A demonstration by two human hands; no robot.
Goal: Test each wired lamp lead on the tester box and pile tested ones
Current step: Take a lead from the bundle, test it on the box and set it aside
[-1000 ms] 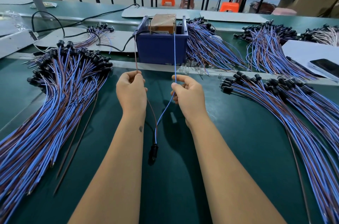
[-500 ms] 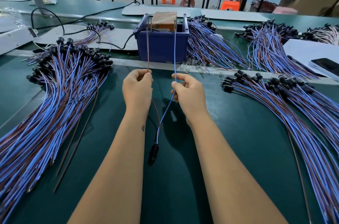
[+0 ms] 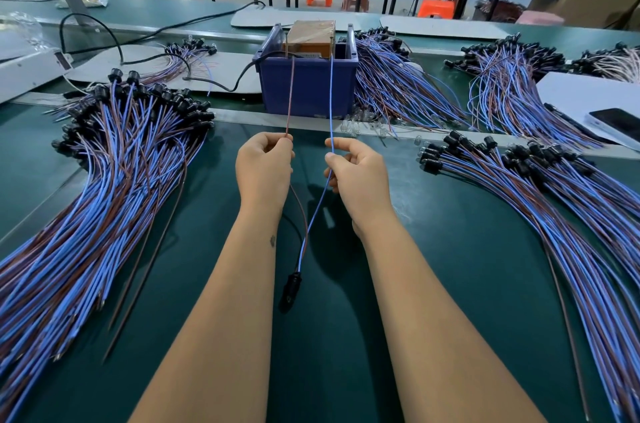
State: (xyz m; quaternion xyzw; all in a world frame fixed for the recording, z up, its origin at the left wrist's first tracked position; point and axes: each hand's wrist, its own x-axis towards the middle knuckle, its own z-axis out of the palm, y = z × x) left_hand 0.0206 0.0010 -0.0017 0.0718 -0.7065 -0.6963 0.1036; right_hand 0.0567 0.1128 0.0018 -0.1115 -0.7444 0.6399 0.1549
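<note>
Lamp lead under test: thin brown and blue wire pair joined at a black socket [image 3: 290,287], which hangs low between the forearms, over the dark green table [image 3: 433,249].

Left to right:

- Far left, big fanned pile of blue-brown leads with black sockets [image 3: 104,187] lying on the table. Likely the tested stack, judging by the task; can't confirm from this view.
- Left hand [image 3: 265,170]: grip pinched on the brown wire [image 3: 290,93], fingers curled round it. Wire runs straight up to the tester.
- Centre back, dark blue plastic bin [image 3: 308,87] holding a tape-wrapped brown cardboard tester box [image 3: 313,36]. Both wire tips reach its front edge; whether they actually touch contacts is too small to tell. Black cable enters the bin from the left.
- Right hand [image 3: 356,173]: grip pinched on the blue wire [image 3: 331,93], thumb and forefinger closed on it, parallel to the brown one and a little apart.
- Right, another long fan of blue-brown leads [image 3: 540,201], probably the untested supply. More bundles sit behind it and beside the bin.
- Far right, white sheet with a dark phone [image 3: 616,123] on it.

Progress: mid-test on one lead. Socket shows no visible glow. Left pile is large, but the right fan and rear bundles are also large, so my read is a lot remains.
</note>
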